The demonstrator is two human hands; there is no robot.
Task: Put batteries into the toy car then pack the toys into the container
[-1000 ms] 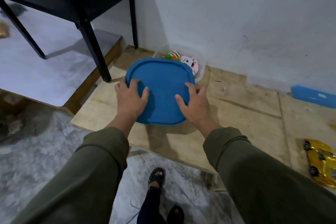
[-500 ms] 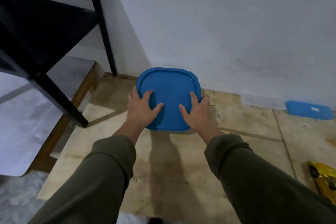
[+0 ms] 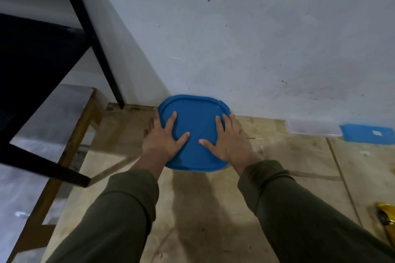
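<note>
A blue rounded-square lid (image 3: 195,126) sits on top of the clear container against the wall; the container and the toys inside it are hidden under the lid. My left hand (image 3: 164,141) lies on the lid's left side and my right hand (image 3: 228,141) on its right side. Both press down with fingers spread, the outer fingers reaching over the lid's edges. The yellow toy car (image 3: 385,218) lies on the wooden board at the far right edge, only partly in view.
The wooden board (image 3: 192,209) covers the floor by the white wall. A flat clear box (image 3: 314,128) and a second blue lid (image 3: 367,133) lie along the wall at right. A black table frame (image 3: 100,49) stands at left over a grey slab.
Both hands carried the blue lid away from me and set it over the container by the wall, hiding the toys. My head moved forward, so the yellow car slid toward the frame's edge.
</note>
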